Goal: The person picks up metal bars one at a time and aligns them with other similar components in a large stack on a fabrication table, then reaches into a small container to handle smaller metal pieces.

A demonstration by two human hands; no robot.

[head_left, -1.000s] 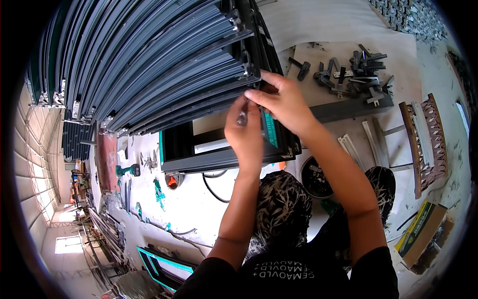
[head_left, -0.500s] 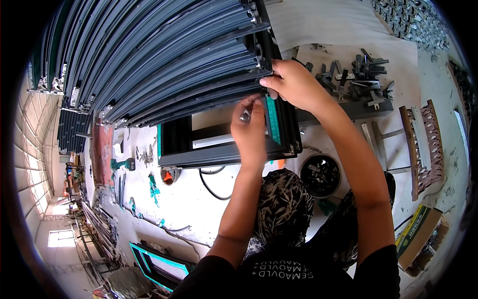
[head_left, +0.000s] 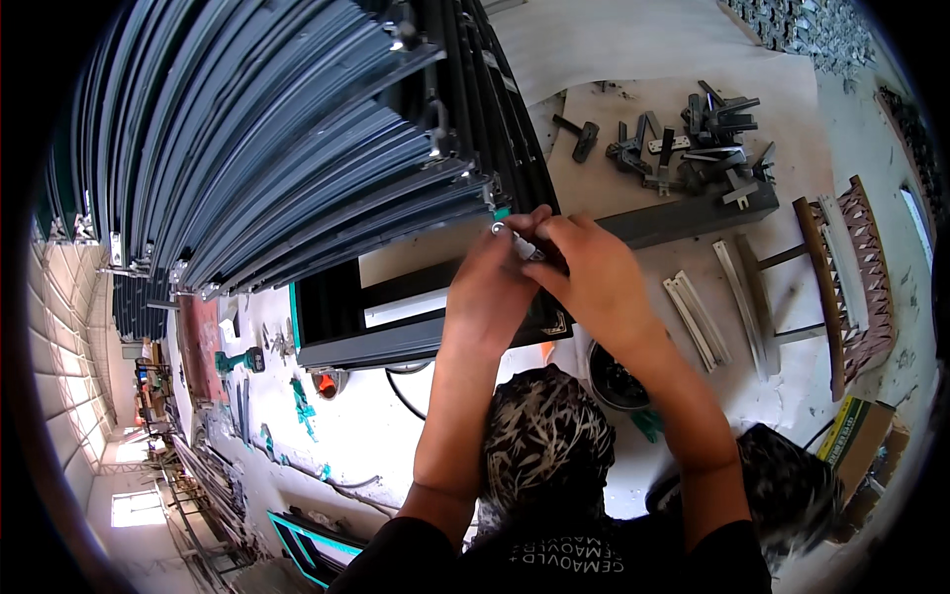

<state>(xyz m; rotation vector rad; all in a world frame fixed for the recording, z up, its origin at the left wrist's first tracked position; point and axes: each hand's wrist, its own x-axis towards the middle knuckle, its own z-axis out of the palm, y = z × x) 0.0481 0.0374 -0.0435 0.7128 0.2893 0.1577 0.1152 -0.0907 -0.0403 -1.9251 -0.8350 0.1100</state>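
Left hand [head_left: 487, 297]: closed on a small shiny fitting [head_left: 528, 248].
Right hand [head_left: 602, 284]: fingertips beside it; grip hidden.
Fitting: near the dark frame [head_left: 371, 343]; likely light, stiff, slick; best pinched by its ends.

There are two hands [head_left: 487, 297] [head_left: 602, 282], one power tool [head_left: 240, 360], one box [head_left: 854, 443].

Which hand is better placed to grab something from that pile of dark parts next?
Probably the right hand: it is nearer the dark parts, while the left hand is farther. Both meet around a small shiny piece.
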